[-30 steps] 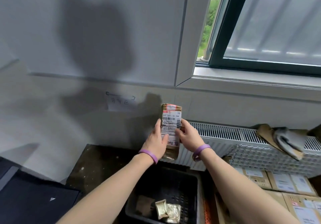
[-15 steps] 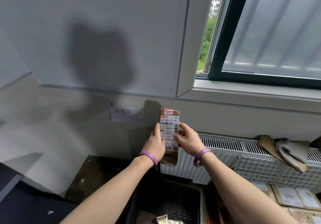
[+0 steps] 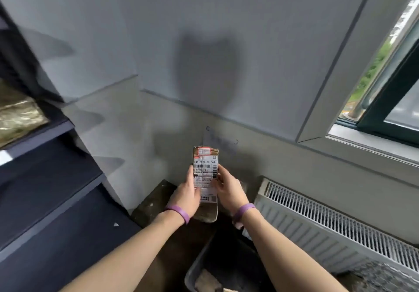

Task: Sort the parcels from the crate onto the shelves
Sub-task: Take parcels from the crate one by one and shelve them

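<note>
Shelves [image 3: 45, 178] left, radiator [image 3: 328, 223] right, crate [image 3: 193, 266] below held parcel [image 3: 205, 167].

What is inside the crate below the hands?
One brownish parcel shows in the crate. The rest is hidden: the picture's edge cuts it off and the right forearm covers part.

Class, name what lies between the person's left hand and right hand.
In the head view, a labelled brown parcel lies between the left hand and the right hand, held upright by both.
</note>
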Tool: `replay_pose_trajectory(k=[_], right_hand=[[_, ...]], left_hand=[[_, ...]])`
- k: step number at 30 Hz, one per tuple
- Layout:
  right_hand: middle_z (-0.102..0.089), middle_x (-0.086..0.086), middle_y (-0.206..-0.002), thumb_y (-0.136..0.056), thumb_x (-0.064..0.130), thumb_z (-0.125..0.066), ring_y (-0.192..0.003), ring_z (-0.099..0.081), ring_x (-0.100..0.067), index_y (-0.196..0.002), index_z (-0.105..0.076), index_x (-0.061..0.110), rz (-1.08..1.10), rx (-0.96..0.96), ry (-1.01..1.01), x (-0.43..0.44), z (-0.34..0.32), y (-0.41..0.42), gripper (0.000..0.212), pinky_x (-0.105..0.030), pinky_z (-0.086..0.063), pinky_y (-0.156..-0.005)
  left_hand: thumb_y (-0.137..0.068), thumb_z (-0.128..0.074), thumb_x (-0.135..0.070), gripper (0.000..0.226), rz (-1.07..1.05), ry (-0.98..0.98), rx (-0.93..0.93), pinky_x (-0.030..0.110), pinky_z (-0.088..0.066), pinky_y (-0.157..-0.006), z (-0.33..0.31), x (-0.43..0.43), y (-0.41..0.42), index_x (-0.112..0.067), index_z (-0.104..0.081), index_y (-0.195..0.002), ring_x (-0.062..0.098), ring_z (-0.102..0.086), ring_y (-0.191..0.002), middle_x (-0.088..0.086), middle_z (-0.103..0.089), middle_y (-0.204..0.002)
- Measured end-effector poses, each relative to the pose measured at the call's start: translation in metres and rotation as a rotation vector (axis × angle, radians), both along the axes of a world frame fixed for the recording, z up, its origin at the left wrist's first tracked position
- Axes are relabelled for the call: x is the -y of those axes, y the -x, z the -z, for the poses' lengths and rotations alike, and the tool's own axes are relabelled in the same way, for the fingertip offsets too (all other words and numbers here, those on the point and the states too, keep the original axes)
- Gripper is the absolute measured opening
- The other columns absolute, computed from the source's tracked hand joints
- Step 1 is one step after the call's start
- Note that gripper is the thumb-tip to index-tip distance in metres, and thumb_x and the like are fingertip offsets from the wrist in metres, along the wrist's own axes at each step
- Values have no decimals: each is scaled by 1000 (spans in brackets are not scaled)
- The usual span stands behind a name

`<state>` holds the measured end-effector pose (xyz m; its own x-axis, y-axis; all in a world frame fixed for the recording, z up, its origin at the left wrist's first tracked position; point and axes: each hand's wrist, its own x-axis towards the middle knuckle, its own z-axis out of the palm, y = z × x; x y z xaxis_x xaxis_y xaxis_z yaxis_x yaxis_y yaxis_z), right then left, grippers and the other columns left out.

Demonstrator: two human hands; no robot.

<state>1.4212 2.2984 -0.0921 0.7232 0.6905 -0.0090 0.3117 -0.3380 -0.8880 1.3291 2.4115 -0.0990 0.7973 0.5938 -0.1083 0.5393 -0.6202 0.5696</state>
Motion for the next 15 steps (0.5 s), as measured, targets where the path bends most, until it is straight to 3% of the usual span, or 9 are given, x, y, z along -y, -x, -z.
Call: replay_pose_trajectory(k=[4, 7, 9, 13, 15], right_hand=[[-68, 16, -112, -96, 22, -47, -100, -65, -5, -133, -45, 45, -204, -30, -9, -38, 2, 30, 44, -18, -48, -81], [-64, 26, -109, -97, 23, -47, -92, -60, 15, -138, -37, 53, -380, -63, -36, -56, 4, 66, 52, -5, -44, -77], [-62, 29, -106, -97, 15, -46, -87, -57, 20, -138, -40, 48, -472, -70, -38, -64, 10, 88, 54, 4, -39, -71], [-61, 25, -104, -97, 16, -45, -94, -60, 1, -133, -47, 40, -637, -49, -4, -77, 12, 136, 43, -2, -42, -75], [-61, 27, -101, -98, 24, -48, -91, -62, 2, -126, -48, 40, -713, -17, 4, -86, 12, 159, 33, -7, -43, -77]], left_hand=[[-95, -45, -20, 75, -191, -44, 6, 40, -49, -91, -3, -20, 55, -30, 2, -152, 30, -59, -112, 4, -48, -142], [-92, -44, -14, 79, -340, 44, 41, 44, -47, -98, -3, -19, 107, -36, 4, -151, 27, -55, -118, -1, -43, -147], [-94, -42, -14, 77, -414, 58, 24, 42, -44, -102, -7, -13, 139, -41, 3, -150, 25, -52, -123, -5, -38, -150], [-96, -39, -18, 71, -549, -23, -66, 41, -44, -101, -6, -4, 199, -40, 1, -151, 29, -48, -126, -1, -33, -153], [-97, -38, -20, 70, -614, -39, -110, 44, -43, -100, -5, -1, 231, -42, 0, -150, 31, -48, -125, 1, -35, -151]])
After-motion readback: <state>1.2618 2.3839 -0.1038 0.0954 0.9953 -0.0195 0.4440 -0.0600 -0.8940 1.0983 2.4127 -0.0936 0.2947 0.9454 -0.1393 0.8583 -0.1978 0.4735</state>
